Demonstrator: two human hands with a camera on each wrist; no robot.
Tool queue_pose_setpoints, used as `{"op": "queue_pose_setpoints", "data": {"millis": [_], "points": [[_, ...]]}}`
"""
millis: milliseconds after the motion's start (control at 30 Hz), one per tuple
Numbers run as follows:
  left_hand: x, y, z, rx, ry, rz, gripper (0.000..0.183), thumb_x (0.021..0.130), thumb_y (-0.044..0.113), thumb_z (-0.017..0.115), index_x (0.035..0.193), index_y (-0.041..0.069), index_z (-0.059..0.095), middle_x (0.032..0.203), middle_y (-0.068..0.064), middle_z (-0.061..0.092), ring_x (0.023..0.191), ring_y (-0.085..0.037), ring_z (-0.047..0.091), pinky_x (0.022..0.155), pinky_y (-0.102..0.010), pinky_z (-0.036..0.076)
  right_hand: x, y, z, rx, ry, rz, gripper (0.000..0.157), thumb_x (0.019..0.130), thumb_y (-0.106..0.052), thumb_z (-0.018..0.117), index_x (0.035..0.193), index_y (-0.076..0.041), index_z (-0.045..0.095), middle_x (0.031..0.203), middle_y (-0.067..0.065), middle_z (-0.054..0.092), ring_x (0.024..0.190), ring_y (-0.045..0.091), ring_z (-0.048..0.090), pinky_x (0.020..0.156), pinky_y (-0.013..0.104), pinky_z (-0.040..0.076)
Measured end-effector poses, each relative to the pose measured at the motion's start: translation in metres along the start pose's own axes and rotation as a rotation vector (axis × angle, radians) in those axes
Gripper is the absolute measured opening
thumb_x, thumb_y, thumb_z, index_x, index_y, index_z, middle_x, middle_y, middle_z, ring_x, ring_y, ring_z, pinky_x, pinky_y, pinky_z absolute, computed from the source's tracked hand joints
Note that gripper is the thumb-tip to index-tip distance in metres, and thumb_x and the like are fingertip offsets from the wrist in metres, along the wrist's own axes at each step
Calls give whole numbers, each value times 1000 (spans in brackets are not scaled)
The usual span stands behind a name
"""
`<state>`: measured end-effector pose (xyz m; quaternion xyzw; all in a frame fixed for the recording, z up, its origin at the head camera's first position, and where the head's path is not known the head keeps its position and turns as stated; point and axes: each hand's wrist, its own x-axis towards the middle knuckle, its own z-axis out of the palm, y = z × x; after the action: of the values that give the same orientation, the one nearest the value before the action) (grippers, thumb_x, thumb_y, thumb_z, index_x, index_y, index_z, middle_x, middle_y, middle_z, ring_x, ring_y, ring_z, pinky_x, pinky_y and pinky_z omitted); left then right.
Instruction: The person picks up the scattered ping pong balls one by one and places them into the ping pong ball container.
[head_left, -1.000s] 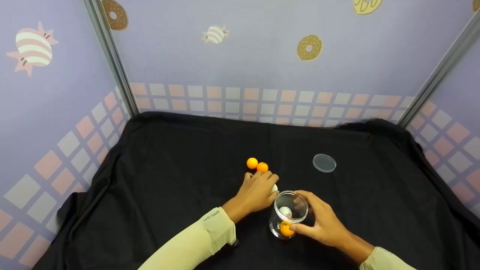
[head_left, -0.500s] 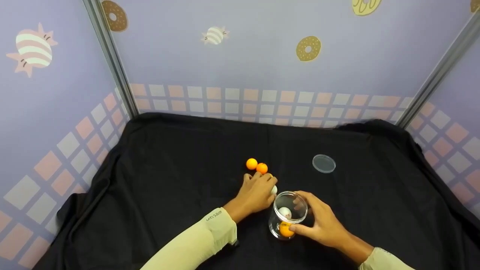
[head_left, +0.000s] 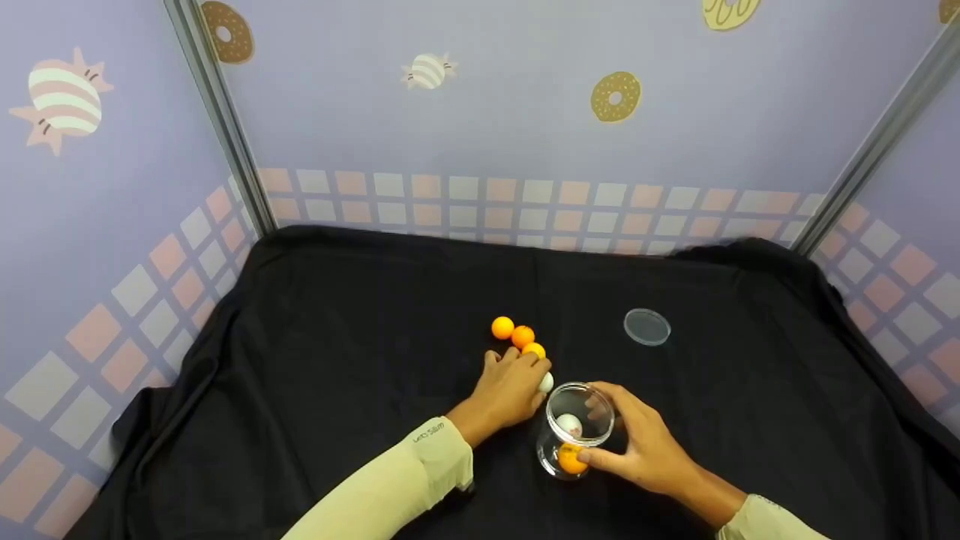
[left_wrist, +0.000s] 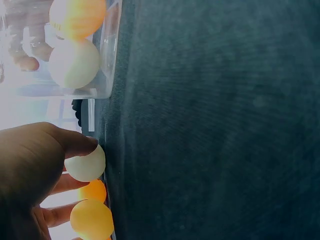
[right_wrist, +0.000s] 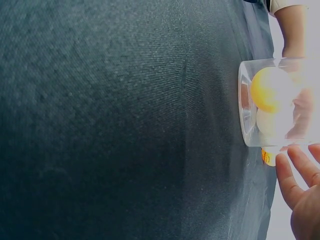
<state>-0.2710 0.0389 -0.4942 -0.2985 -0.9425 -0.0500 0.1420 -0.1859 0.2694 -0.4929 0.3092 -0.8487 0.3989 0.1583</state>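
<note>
My left hand point(head_left: 508, 388) is low over the cloth, pinching a white ping-pong ball point(left_wrist: 86, 166) between its thumb and a finger. Just beyond the fingertips sits an orange ping-pong ball point(head_left: 534, 350), partly covered by the hand. Two more, an orange ball point(head_left: 523, 337) and another orange ball point(head_left: 502, 328), line up behind it. My right hand point(head_left: 641, 442) grips a clear round jar point(head_left: 547, 450) from its right side, thumb in front and fingers behind. The jar stands uncovered, with a white ball point(head_left: 568, 425) and an orange ball point(head_left: 570, 460) inside.
A clear round lid point(head_left: 647, 328) lies flat on the black cloth point(head_left: 375, 315), behind and right of the jar. Patterned lilac walls point(head_left: 510, 97) enclose the table at the back and both sides.
My left hand has drawn back slightly toward me and left, with the white ball in its fingers. The nearest orange ball has come into sight past the fingertips. The right hand and jar stay put.
</note>
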Motion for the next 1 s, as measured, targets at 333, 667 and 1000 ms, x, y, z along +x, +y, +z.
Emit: {"op": "queue_pose_setpoints", "data": {"millis": [333, 667, 1000], "points": [[-1, -1, 2, 7, -75, -10, 40, 89, 38, 75, 125, 23, 65, 120, 4, 69, 106, -24, 61, 83, -50, 43, 0, -1, -1, 3, 0, -5, 82, 73, -34, 92, 143, -19, 52, 119, 1, 67, 104, 19, 68, 75, 28, 59], [-2, -1, 2, 16, -52, -1, 39, 88, 36, 77, 123, 22, 66, 118, 4, 69, 102, -25, 62, 81, -49, 43, 0, 0, 0, 8, -1, -12, 82, 73, -33, 92, 143, -17, 52, 122, 1, 67, 104, 19, 67, 75, 29, 60], [-2, -2, 0, 13, -70, -1, 39, 90, 38, 75, 124, 22, 65, 122, 4, 68, 105, -25, 61, 83, -50, 43, 0, -1, -1, -5, -6, 3, 82, 73, -35, 92, 143, -20, 52, 121, 0, 67, 104, 18, 67, 75, 30, 60]]}}
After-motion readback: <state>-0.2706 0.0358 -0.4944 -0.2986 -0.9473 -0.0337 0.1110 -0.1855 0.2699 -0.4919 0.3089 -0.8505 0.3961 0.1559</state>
